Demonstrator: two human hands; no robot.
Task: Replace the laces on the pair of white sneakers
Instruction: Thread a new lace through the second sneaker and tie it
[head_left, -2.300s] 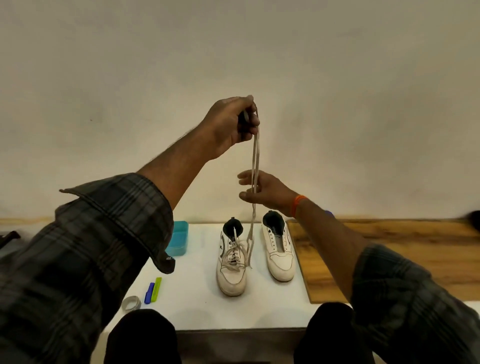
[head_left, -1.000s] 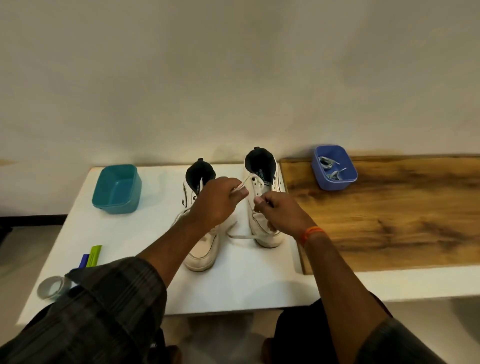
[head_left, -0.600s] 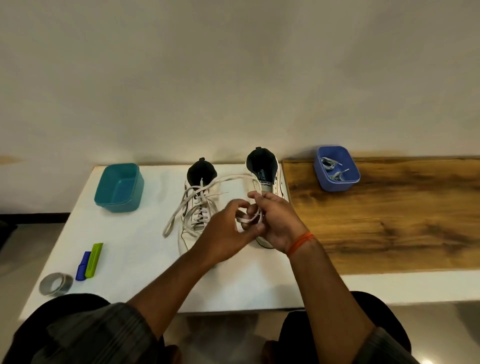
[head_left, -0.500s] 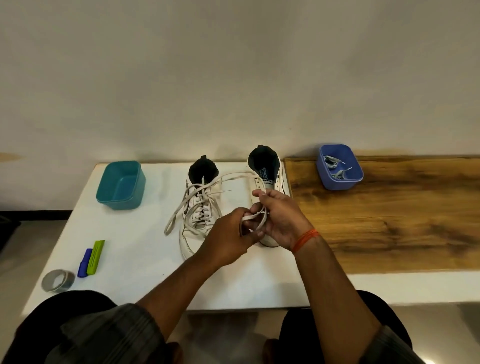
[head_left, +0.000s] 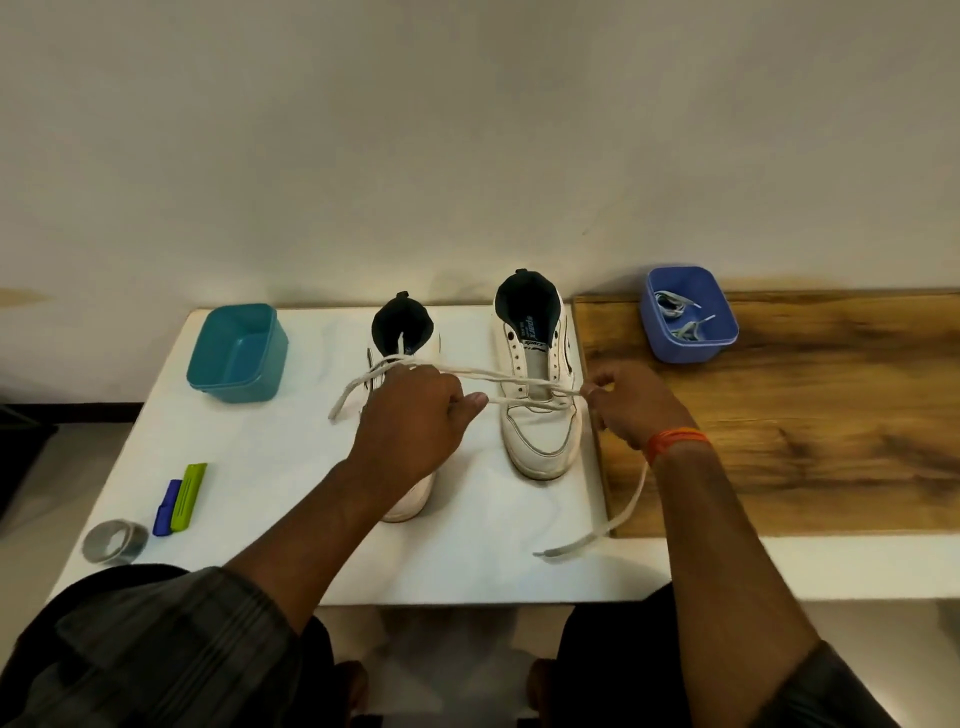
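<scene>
On the white worktop (head_left: 260, 467) two white sneakers (head_left: 537, 384) stand side by side, heels far. The left hand (head_left: 410, 421) and right hand (head_left: 631, 400) each pinch a white lace (head_left: 519, 375) stretched across the right sneaker, its loose end trailing near. A teal tub (head_left: 236, 353) sits far left, a blue tub (head_left: 688, 314) far right.

Plain indoor room, likely a home or a bare demonstration corner; cannot tell which. Evidence: unpainted-looking off-white wall (head_left: 467, 130) with no fittings, a low white tabletop (head_left: 260, 467) pushed against it, a brown wood-grain board (head_left: 805, 441) alongside. Small household items on the white top: teal plastic tub (head_left: 236, 353), grey tape roll (head_left: 114, 542), blue and lime-green clips (head_left: 180, 499). Blue plastic tub (head_left: 688, 314) of laces on the board. Dark skirting (head_left: 67, 410) at left.
</scene>
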